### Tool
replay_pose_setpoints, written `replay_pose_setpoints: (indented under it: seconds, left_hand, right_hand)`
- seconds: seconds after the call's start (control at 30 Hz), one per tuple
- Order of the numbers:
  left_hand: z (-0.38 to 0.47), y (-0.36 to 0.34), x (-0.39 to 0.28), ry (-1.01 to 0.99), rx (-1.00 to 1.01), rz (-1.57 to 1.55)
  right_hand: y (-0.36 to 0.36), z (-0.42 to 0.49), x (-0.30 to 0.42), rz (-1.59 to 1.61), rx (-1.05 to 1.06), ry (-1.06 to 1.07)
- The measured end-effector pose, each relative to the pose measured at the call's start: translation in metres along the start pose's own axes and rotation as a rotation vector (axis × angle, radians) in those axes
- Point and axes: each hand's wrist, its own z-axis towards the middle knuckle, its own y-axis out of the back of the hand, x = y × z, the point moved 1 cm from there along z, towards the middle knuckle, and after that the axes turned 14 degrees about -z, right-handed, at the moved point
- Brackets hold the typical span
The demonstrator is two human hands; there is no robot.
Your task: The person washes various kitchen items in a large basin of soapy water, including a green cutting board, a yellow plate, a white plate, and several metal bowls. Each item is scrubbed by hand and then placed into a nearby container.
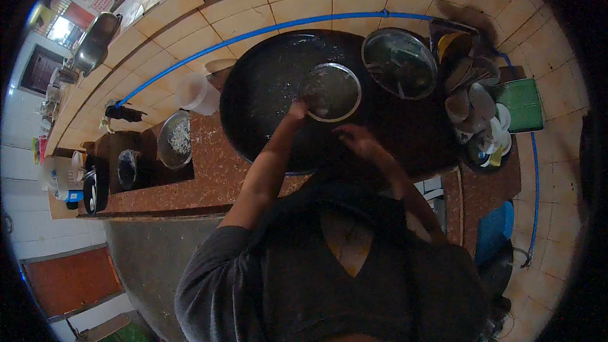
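A wide dark basin (256,76) holding water lies before me on the counter. Inside it, toward the right, is a round metal-rimmed bowl or strainer (357,86). My left hand (304,107) is at the left edge of this round vessel, its fingers blurred and partly hidden in the dark water, so its grip cannot be made out. My right hand (355,138) hovers just below the vessel's rim, fingers apart and holding nothing. Right of the basin stands a metal bowl (399,64) with water and some utensils or dishes in it.
Stacked bowls and plates (475,104) crowd the right side beside a green plastic container (521,105). At the left are a white bucket (202,95) and a metal bowl with white bits (162,140). A blue hose (285,23) runs along the tiled wall.
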Motion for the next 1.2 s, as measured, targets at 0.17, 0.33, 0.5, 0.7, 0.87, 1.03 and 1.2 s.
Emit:
replay_pose_setpoints:
  seconds: [0.17, 0.33, 0.5, 0.7, 0.87, 1.03, 1.2]
  left_hand:
    - [0.020, 0.014, -0.057, 0.087, -0.230, -0.359]
    - [0.018, 0.039, -0.134, -0.051, -0.197, -0.228]
    - [-0.025, 0.171, -0.117, -0.344, -0.709, 0.549]
    - [-0.085, 0.221, -0.107, -0.223, -0.931, 1.119]
    - [-0.052, 0.198, -0.064, 0.263, -0.403, 1.662]
    - [-0.012, 0.216, 0.032, 0.024, -0.433, 1.375]
    - [0.037, 0.142, 0.055, -0.200, -0.372, 1.469]
  right_hand:
    - [0.005, 0.008, 0.014, 0.012, 0.066, -0.102]
    - [-0.004, 0.003, 0.003, -0.122, 0.013, -0.079]
    - [-0.006, 0.014, 0.017, -0.116, 0.047, -0.104]
    - [-0.014, 0.002, 0.009, -0.105, -0.054, -0.046]
    - [-0.026, -0.015, -0.005, -0.242, -0.071, -0.090]
    - [-0.019, -0.001, 0.009, -0.253, -0.134, 0.014]
    - [-0.021, -0.006, 0.009, -0.290, -0.164, -0.034]
